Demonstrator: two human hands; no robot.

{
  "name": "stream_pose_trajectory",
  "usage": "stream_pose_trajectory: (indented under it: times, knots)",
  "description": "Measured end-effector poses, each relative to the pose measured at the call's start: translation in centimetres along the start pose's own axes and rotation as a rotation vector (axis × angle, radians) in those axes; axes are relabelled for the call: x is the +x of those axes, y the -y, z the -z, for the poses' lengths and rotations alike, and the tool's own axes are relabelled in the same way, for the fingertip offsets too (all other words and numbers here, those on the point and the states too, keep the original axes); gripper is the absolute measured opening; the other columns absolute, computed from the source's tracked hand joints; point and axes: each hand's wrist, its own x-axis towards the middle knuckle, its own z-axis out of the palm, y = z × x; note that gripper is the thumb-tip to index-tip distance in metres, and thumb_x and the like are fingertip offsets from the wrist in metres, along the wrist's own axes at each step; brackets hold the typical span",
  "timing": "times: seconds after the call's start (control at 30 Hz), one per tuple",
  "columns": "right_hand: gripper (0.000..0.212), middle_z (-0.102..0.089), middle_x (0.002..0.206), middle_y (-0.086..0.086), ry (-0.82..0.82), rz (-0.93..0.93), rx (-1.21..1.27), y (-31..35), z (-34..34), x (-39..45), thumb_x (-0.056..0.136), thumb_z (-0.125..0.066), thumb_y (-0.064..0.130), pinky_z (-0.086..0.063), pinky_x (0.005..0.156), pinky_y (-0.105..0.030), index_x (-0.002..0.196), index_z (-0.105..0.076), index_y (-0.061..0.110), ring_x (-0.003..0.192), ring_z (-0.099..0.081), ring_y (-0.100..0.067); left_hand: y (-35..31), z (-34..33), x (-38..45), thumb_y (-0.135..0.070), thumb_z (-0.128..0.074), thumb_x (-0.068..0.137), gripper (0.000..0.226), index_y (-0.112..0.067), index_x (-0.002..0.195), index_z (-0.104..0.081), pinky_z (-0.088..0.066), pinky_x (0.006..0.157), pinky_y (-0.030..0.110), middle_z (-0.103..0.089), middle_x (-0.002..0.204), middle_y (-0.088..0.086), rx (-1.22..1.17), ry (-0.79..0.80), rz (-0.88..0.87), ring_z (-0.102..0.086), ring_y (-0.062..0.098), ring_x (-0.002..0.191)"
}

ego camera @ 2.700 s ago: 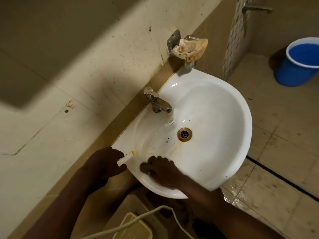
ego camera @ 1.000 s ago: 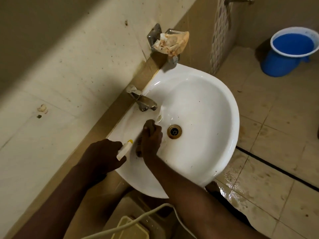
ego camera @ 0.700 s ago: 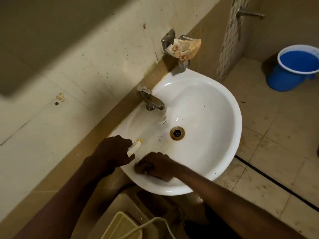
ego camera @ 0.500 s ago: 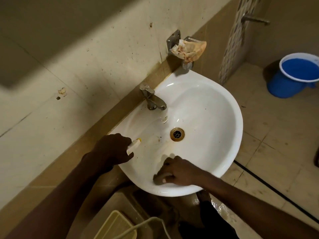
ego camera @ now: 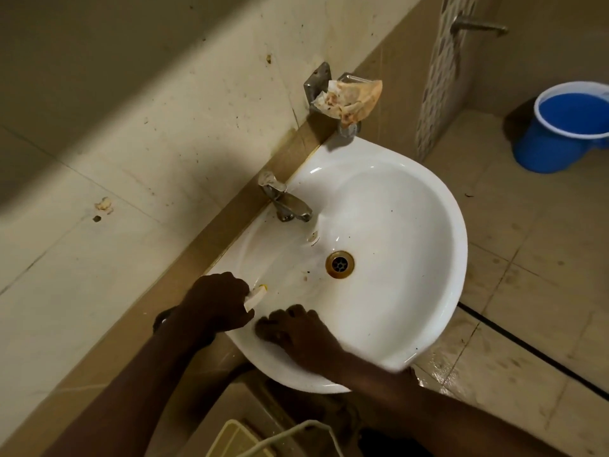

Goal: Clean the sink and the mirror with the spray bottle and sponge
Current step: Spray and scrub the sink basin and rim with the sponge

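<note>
My left hand (ego camera: 216, 303) gripping the spray bottle (ego camera: 255, 295) at the sink's (ego camera: 441, 206) near-left rim, my right hand (ego camera: 296, 331) curled down inside the near edge, whatever it holds hidden.

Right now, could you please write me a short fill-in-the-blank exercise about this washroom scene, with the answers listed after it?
1. The left hand holds the spray bottle at the rim of the ____.
2. The right hand presses inside the white sink, on the side ____ the person.
3. The bucket on the floor is ____ in colour.
4. The tap is mounted on the sink's ____ side.

Missing words: sink; nearest; blue; wall
</note>
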Motion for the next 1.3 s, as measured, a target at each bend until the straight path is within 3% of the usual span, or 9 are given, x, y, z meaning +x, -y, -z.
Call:
stream_pose_trajectory:
  times: [0.1,0.2,0.4,0.63,0.7,0.83,0.9,1.1,1.3]
  knots:
    - [0.026,-0.05,0.12,-0.005,-0.267,-0.376,0.053,-0.5,-0.5,4.1,0.098,-0.036,0.042,-0.049,0.084,-0.047,0.118,-0.049,0.034,0.106,-0.05,-0.032,-0.9,-0.2,0.6,-0.049,-0.053,0.086,0.043,-0.024,0.12,-0.06,-0.043,0.077,0.024,-0.065,0.11,0.0,-0.028,-0.027,0.065,-0.063,0.017,0.098]
    - [0.021,-0.048,0.119,-0.008,-0.318,-0.53,0.025,-1.4,0.5,5.0,0.097,-0.043,0.031,-0.048,0.082,-0.049,0.117,-0.049,0.032,0.104,-0.048,-0.035,-1.5,0.0,1.0,-0.048,-0.054,0.086,0.041,-0.023,0.118,-0.06,-0.041,0.078,0.023,-0.065,0.11,0.0,-0.029,-0.039,0.031,-0.062,0.018,0.1]
    - [0.036,-0.045,0.139,0.011,0.09,-0.058,-0.028,-3.5,0.9,-1.0,0.098,-0.038,0.03,-0.038,0.095,-0.042,0.129,-0.047,0.046,0.117,-0.04,-0.025,-2.8,0.2,2.1,-0.05,-0.055,0.085,0.046,-0.022,0.122,-0.058,-0.044,0.087,0.024,-0.062,0.116,0.0,-0.05,-0.045,0.032,-0.061,0.017,0.105]
    - [0.034,-0.041,0.127,-0.015,-0.148,-0.411,-0.272,-4.5,3.3,5.3,0.099,-0.04,0.023,-0.044,0.084,-0.049,0.133,-0.042,0.023,0.113,-0.043,-0.041,-4.1,-0.5,2.8,-0.046,-0.061,0.082,0.037,-0.016,0.104,-0.067,-0.043,0.071,0.024,-0.069,0.098,0.004,-0.069,-0.18,0.045,-0.067,0.021,0.09]
    - [0.034,-0.04,0.128,-0.013,-0.079,-0.396,-0.262,-5.3,3.7,5.0,0.098,-0.042,0.025,-0.046,0.085,-0.05,0.132,-0.043,0.026,0.115,-0.041,-0.041,-4.2,-0.7,2.7,-0.044,-0.069,0.078,0.034,-0.016,0.096,-0.07,-0.041,0.065,0.026,-0.07,0.09,0.005,-0.079,-0.235,0.033,-0.069,0.022,0.082]
    - [0.037,-0.044,0.126,-0.008,0.251,-0.115,-0.265,-6.7,5.7,-0.6,0.094,-0.046,0.036,-0.044,0.09,-0.047,0.131,-0.045,0.037,0.111,-0.043,-0.037,-4.2,-0.7,3.1,-0.047,-0.055,0.085,0.041,-0.018,0.113,-0.062,-0.042,0.078,0.024,-0.065,0.107,0.003,-0.066,-0.092,0.035,-0.063,0.019,0.098]
    - [0.04,-0.048,0.124,-0.013,0.236,-0.071,-0.329,-6.9,6.2,-2.8,0.092,-0.05,0.034,-0.043,0.083,-0.042,0.132,-0.046,0.028,0.107,-0.048,-0.038,-4.3,-0.9,3.5,-0.048,-0.053,0.086,0.042,-0.017,0.114,-0.061,-0.043,0.081,0.025,-0.065,0.108,0.003,-0.056,-0.089,0.013,-0.063,0.019,0.099]
    - [0.041,-0.039,0.132,-0.011,0.004,-0.409,-0.376,-6.7,5.7,3.9,0.092,-0.049,0.017,-0.045,0.082,-0.048,0.131,-0.041,0.027,0.117,-0.042,-0.04,-5.0,-1.3,3.4,-0.044,-0.053,0.087,0.038,-0.016,0.11,-0.062,-0.043,0.079,0.025,-0.066,0.106,0.003,-0.032,-0.108,-0.005,-0.064,0.02,0.097]
    - [0.038,-0.04,0.124,-0.009,0.175,-0.354,-0.314,-6.3,5.8,1.2,0.092,-0.05,0.025,-0.045,0.084,-0.047,0.129,-0.04,0.031,0.114,-0.044,-0.039,-4.0,-1.6,3.0,-0.045,-0.053,0.087,0.039,-0.02,0.116,-0.06,-0.042,0.081,0.023,-0.065,0.107,0.001,-0.013,-0.108,0.019,-0.062,0.017,0.098]
